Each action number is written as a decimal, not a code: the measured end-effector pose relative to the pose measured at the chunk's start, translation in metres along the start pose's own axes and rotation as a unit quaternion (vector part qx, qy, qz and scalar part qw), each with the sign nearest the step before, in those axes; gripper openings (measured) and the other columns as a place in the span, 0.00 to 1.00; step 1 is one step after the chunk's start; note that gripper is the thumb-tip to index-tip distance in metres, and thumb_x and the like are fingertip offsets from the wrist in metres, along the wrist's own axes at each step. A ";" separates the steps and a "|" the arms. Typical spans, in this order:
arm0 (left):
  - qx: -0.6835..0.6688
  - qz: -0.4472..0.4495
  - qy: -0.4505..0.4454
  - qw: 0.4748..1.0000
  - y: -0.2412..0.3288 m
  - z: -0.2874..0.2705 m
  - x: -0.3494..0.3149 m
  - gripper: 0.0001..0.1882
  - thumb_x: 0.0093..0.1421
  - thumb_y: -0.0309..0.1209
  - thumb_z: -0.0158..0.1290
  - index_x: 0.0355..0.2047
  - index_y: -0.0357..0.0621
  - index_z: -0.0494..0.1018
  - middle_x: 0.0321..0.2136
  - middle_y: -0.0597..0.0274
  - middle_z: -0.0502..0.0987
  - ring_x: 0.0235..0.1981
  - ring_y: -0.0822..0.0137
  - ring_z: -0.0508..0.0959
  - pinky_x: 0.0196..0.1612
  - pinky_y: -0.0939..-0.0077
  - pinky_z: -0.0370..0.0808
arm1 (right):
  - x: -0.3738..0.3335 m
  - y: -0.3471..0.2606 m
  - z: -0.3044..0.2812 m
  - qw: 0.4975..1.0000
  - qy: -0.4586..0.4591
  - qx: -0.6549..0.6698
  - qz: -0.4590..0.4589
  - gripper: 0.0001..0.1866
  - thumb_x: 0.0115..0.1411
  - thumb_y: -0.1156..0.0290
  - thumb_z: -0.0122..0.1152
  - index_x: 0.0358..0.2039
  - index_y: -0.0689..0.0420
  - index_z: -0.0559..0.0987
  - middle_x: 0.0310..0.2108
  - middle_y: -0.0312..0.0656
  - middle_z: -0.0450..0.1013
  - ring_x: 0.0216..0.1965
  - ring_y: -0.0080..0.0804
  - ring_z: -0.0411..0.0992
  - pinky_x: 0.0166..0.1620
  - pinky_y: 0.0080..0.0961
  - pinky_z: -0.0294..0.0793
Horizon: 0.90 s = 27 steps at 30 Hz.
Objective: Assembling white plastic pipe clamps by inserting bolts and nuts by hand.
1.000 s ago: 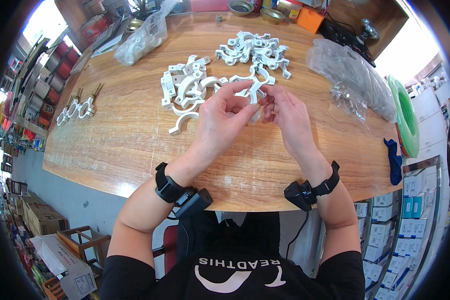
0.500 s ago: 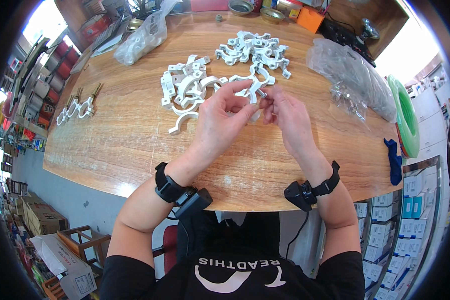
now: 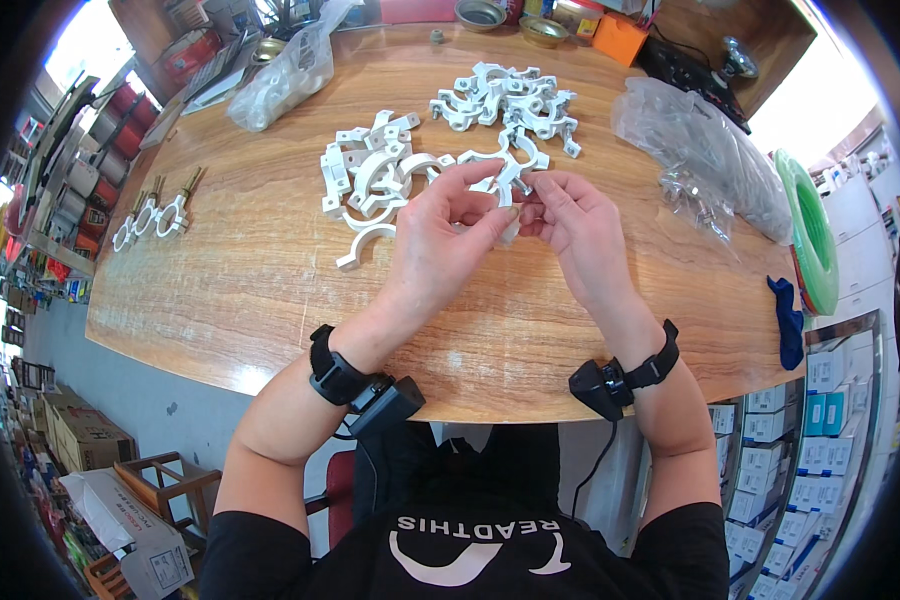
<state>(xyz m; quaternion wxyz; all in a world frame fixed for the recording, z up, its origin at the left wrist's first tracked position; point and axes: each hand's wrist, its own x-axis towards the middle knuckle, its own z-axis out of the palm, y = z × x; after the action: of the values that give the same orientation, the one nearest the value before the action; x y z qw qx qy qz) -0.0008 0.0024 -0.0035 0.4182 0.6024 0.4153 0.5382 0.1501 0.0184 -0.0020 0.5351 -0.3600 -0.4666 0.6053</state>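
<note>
Head view: a white plastic clamp (image 3: pixel 503 195) sits between both hands above the middle of the bench (image 3: pixel 250 270), just before the far-edge piles. Nothing has visibly shifted since a second ago. The left hand (image 3: pixel 440 235) and right hand (image 3: pixel 580 230) both pinch it, fingers curled.

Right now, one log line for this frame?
left hand: holds white clamp piece | right hand: pinches same piece | white clamp pile: beside left hand | surface: wooden table

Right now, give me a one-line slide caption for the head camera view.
Left hand and right hand pinch a white plastic clamp piece together above a wooden table, beside white clamp piles.
</note>
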 end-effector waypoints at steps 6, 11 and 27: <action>-0.008 -0.001 -0.007 1.000 0.000 0.001 0.001 0.19 0.49 0.24 0.53 0.43 0.39 0.66 0.23 0.61 0.75 0.24 0.78 0.74 0.29 0.85 0.71 | 0.000 0.002 -0.002 0.998 0.014 -0.035 -0.052 0.08 0.50 0.78 0.56 0.32 0.63 0.72 0.27 0.37 0.71 0.28 0.18 0.68 0.34 0.14 0.69; -0.034 -0.016 0.000 0.999 -0.006 -0.003 0.002 0.19 0.49 0.23 0.52 0.44 0.37 0.65 0.23 0.61 0.75 0.23 0.78 0.73 0.27 0.85 0.71 | 0.005 -0.006 -0.010 0.954 0.059 -0.258 -0.137 0.08 0.46 0.79 0.58 0.29 0.62 0.74 0.24 0.38 0.71 0.25 0.18 0.68 0.31 0.15 0.69; -0.303 -0.234 -0.080 0.920 -0.009 -0.015 0.009 0.16 0.54 0.36 0.46 0.40 0.39 0.67 0.22 0.62 0.71 0.20 0.73 0.69 0.23 0.83 0.64 | 0.015 -0.013 -0.047 0.738 -0.041 -0.667 -0.094 0.09 0.47 0.77 0.52 0.31 0.61 0.74 0.30 0.47 0.71 0.34 0.41 0.70 0.36 0.31 0.69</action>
<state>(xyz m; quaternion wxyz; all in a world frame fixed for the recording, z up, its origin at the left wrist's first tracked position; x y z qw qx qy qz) -0.0152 0.0148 -0.0083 0.7268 0.3733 0.3270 0.4749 0.1956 0.0413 -0.0035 0.1927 -0.5537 -0.8039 0.1005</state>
